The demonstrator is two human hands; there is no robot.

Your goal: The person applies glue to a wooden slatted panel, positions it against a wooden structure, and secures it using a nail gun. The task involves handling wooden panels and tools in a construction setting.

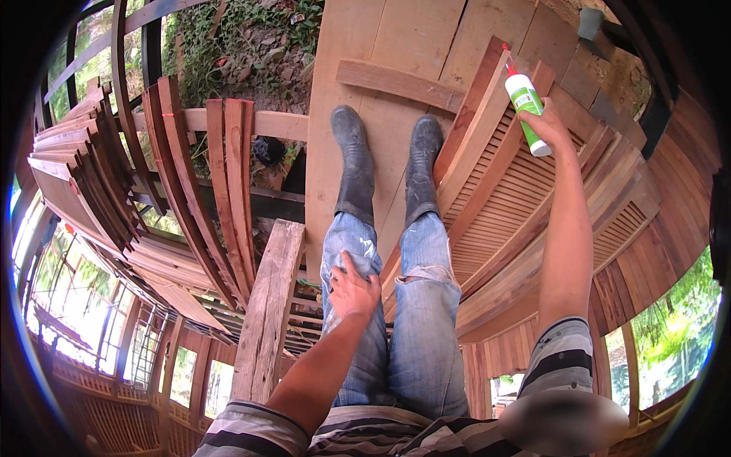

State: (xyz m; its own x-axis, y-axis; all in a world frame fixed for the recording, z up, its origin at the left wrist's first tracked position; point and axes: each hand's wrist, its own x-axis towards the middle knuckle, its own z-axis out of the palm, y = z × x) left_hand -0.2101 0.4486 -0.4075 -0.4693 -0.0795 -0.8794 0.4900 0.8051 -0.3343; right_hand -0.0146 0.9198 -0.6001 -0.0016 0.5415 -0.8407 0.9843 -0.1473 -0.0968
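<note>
Green-white bottle (524,99) within right grip (547,126)

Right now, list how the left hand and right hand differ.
The right hand curls around a green-and-white squeeze bottle; the left hand holds nothing, spread over the jeans. The right hand is out by the louvered panel; the left hand is nearer the striped shirt. Both are bare.

Left hand (355,293) splays over left leg (373,358); right hand (547,126) curls tight, arm (567,244) outstretched.
</note>
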